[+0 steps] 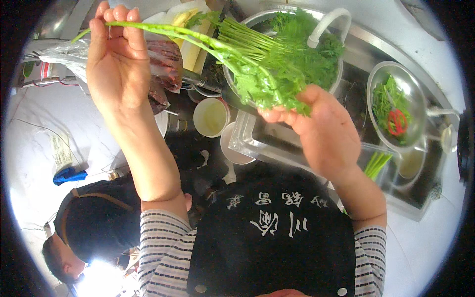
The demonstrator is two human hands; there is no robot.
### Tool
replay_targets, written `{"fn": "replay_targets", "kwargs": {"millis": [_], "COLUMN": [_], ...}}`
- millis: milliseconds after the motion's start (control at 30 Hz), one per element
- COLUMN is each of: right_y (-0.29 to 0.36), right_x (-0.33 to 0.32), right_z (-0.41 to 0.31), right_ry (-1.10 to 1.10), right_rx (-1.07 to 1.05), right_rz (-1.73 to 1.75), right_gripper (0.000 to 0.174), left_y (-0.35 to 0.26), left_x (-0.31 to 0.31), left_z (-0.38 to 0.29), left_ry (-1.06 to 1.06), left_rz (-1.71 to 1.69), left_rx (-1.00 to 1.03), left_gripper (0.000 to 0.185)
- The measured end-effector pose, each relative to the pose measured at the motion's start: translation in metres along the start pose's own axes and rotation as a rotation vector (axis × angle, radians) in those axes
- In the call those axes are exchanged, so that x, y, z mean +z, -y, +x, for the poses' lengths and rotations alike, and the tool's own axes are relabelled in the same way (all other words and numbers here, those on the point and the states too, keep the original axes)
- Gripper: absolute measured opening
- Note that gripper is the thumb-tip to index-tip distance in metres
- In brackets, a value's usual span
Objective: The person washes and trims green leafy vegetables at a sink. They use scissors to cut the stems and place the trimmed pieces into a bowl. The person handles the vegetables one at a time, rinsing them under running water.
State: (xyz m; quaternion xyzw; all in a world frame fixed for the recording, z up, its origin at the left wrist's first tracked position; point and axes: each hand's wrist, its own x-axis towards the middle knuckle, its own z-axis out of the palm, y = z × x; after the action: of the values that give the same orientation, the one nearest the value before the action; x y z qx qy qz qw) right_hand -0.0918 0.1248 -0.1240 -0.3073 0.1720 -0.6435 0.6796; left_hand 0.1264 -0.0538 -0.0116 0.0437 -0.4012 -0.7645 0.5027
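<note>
A long leafy green stalk (200, 39), which looks like Chinese celery, stretches between my hands. My left hand (118, 70) is raised palm up, with the bare stem end between its thumb and fingers. Around the wet leafy end curl the fingers of my right hand (326, 126). Behind the stalk, a round metal basin (256, 16) holds a bunch of similar greens (311, 59), their stems pointing left. A white curved faucet (334, 22) hangs over that basin.
At right, a metal bowl (417, 89) contains cut greens and red-handled scissors (397, 121). A steel sink (271, 139) lies below my right hand. Bagged dark red meat (167, 63) and a white tub of pale liquid (211, 117) are near my left arm. Another person (100, 219) bends at lower left.
</note>
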Motion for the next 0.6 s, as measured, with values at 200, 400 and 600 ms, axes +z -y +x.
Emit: {"fn": "replay_targets", "kwargs": {"millis": [200, 400, 600], "right_y": [0.0001, 0.0077, 0.0021], "right_x": [0.0031, 0.0056, 0.0021], "right_z": [-0.0028, -0.0063, -0.0081], "right_ry": [0.035, 0.026, -0.020], "right_rx": [-0.230, -0.366, -0.345], "right_rz": [-0.244, -0.362, -0.227], "right_gripper": [0.030, 0.038, 0.040], "left_y": [-0.0022, -0.0014, 0.0020], "left_x": [0.0034, 0.0041, 0.0100], "left_z": [-0.0007, -0.0033, -0.0051], "left_ry": [0.028, 0.012, 0.013], "left_rz": [0.076, 0.070, 0.070], "left_rx": [0.015, 0.023, 0.012], "left_gripper": [0.025, 0.026, 0.026]}}
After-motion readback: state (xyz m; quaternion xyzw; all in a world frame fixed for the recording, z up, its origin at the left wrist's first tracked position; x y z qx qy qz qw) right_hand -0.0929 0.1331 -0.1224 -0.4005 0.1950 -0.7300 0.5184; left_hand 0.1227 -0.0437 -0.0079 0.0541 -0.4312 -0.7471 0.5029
